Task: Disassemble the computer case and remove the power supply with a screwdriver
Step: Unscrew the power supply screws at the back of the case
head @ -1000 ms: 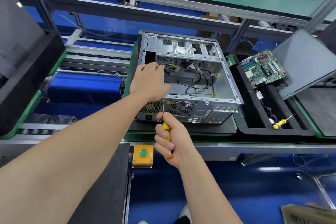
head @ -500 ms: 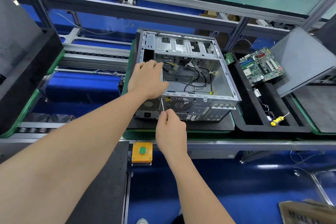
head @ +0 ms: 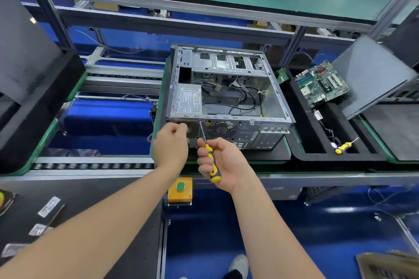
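Counts only.
- Computer case point(head: 229, 65): one, open side up.
- Power supply point(head: 188, 101): one, in the near left corner of the case.
- Hands: two, left hand point(head: 171, 145) and right hand point(head: 226, 163).
- Screwdrivers: two, both yellow and black. One screwdriver point(head: 208, 150) is gripped by the right hand. A second screwdriver point(head: 341, 148) lies in the black tray point(head: 317, 156) on the right.
- Motherboard point(head: 322, 84): one, far right.
- Small green card point(head: 282, 76): one, just left of it.
- Vent grilles point(head: 222, 129) on the case's near face: two.
- Leaning panels: two, right panel point(head: 371, 75) and left panel point(head: 25, 52).
- Yellow button box point(head: 180, 197): one, near centre.
- Pale packets point(head: 48, 206) on the near left: at least three, blurry.
- Shoe point(head: 240, 264): one.
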Tool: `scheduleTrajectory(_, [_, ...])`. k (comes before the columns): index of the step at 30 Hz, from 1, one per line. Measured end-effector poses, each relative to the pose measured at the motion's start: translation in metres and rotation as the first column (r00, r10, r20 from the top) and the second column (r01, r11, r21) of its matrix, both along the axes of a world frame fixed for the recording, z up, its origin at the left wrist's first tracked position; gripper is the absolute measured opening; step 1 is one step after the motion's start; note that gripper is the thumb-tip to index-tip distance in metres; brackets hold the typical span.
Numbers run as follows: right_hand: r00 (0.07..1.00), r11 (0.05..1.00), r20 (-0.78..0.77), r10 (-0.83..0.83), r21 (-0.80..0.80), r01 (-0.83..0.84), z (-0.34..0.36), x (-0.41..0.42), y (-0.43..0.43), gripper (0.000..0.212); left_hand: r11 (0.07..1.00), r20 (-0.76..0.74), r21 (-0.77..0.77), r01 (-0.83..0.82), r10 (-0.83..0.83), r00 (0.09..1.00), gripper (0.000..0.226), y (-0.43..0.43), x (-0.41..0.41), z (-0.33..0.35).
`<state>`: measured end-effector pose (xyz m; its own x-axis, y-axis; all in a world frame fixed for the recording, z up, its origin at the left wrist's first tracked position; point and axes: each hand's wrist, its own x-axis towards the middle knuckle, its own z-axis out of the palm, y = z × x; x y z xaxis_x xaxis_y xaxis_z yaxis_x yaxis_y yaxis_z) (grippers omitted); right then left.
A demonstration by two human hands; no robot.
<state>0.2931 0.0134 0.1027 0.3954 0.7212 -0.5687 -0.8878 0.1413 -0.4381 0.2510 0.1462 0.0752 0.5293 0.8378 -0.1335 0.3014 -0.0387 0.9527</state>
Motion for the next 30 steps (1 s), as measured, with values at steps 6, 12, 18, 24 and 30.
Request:
scheduleTrajectory(6, [0.984,0.995,0.171,-0.051,-0.081,0.065,0.001,-0.006,0.005,0.023,0.698,0.202,-0.636,0.328,-0.260,0.944,0.026,0.002,0.013,0.016])
scheduleTrajectory(12, [0.658,0.805,0.695,0.291,-0.549,0.223,0.006,-0.011,0.009,0.028,0.631,0.281,-0.691,0.353,-0.216,0.935,0.020,0.001,0.018,0.014])
scheduleTrajectory(18, [0.138,0.417,0.615,0.776,-0.665,0.620,0.013,-0.023,0.026,0.017,0.615,0.303,-0.690,0.383,-0.236,0.923,0.021,0.002,0.018,0.014])
scheduleTrajectory(24, [0.249,0.576,0.759,0.602,-0.628,0.523,0.007,-0.016,0.020,0.022,0.615,0.304,-0.709,0.345,-0.174,0.937,0.021,-0.003,0.021,0.015])
scheduleTrajectory(30, [0.954,0.987,0.298,-0.026,-0.147,0.072,-0.001,-0.007,-0.002,0.029,0.564,0.292,-0.761,0.321,-0.144,0.945,0.019,-0.004,0.027,0.018])
